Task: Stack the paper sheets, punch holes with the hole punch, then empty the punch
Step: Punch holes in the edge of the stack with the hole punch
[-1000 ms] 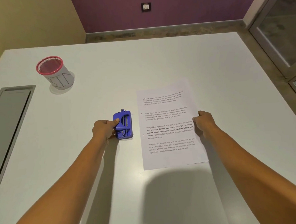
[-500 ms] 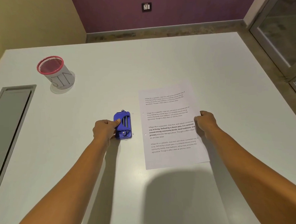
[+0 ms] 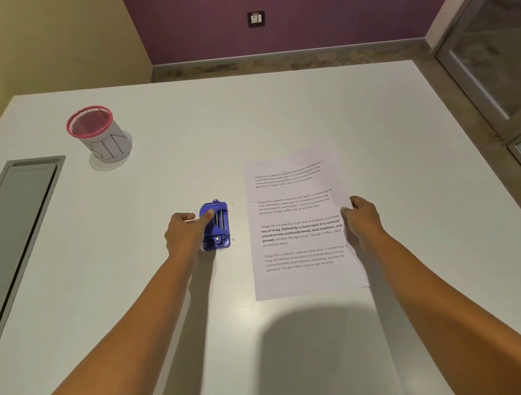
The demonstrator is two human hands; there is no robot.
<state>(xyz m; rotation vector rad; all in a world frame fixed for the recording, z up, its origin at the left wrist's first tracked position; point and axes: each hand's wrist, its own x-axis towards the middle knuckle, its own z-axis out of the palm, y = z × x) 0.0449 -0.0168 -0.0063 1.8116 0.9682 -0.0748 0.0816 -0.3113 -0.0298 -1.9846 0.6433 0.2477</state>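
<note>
Gripping the small blue plastic hole punch (image 3: pixel 217 229): left hand (image 3: pixel 185 234), fingers curled round its left side, thumb on top. Right hand (image 3: pixel 363 219) fingers pinch the far edge of the white printed paper sheets (image 3: pixel 296 213), which lie flat on the white tabletop (image 3: pixel 278 105) just right of the punch, not touching it. Two holes along the edge nearest the punch.

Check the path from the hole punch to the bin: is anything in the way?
Nothing visible does. The left hand grips the hole punch, and nothing lies on the table between it and the bin, farther away to the left. The paper, held by the right hand, lies on the other side.
</note>
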